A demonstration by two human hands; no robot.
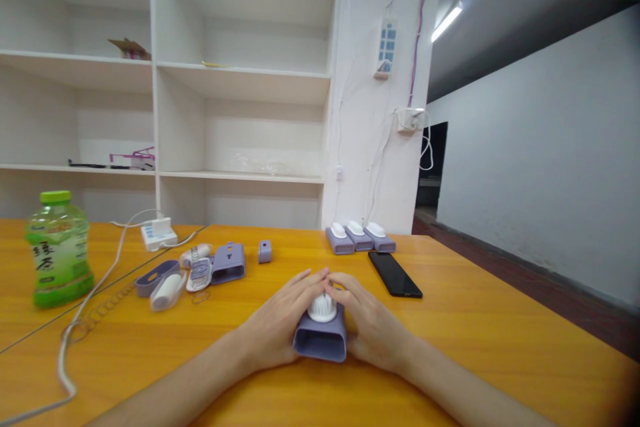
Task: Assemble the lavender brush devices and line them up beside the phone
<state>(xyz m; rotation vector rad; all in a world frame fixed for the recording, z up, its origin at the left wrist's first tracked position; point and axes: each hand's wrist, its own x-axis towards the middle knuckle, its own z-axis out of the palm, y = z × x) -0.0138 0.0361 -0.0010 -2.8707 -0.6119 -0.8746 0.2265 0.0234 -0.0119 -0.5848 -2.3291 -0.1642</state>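
Observation:
A lilac plastic housing (320,341) lies on the orange table (475,340) in front of me, with a white ribbed round part (323,307) seated on top of it. My left hand (277,327) cups the housing's left side and my right hand (367,327) cups its right side. The fingertips of both hands meet over the white part and press on it. Both hands have their fingers curved close around the piece.
Loose lilac and white parts (200,270) lie at the left, with a small lilac block (265,251) beside them. Three assembled lilac units (359,237) stand at the back. A black phone (395,273), a green bottle (57,250), a white power strip (158,233) and its cable (90,307) are also there.

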